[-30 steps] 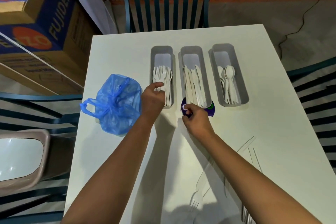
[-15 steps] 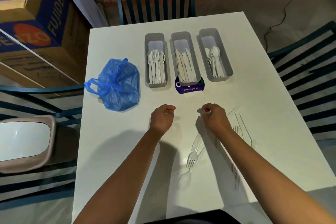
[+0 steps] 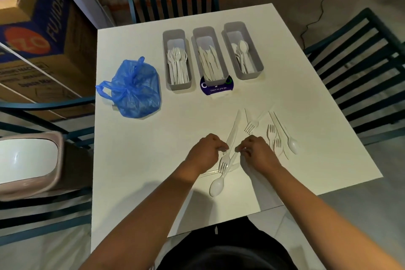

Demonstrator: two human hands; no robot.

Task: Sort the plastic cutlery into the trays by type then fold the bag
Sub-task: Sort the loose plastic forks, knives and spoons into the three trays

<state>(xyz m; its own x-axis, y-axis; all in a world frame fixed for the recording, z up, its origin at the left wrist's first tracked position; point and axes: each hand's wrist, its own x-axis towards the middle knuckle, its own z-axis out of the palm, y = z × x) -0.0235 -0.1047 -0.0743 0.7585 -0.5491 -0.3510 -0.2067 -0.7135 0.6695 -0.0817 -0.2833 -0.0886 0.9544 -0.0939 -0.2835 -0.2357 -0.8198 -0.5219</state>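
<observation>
Blue crinkled plastic bag (image 3: 136,89), knotted, sits at table (image 3: 131,171) left edge, unmoved. Three grey oblong trays toward far edge: forks (image 3: 177,66), knives (image 3: 209,62), spoons (image 3: 242,56). Both hands have pulled back from trays to near-edge scatter of white loose cutlery (image 3: 258,138). Left hand (image 3: 205,153) fingers curled together beside knife (image 3: 233,132); right hand (image 3: 256,152) fingertips pinched, contents unclear.

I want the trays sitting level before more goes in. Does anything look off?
Yes: the middle tray, holding knives, has its near end resting on a purple sticker, unlike the fork tray and spoon tray.
</observation>
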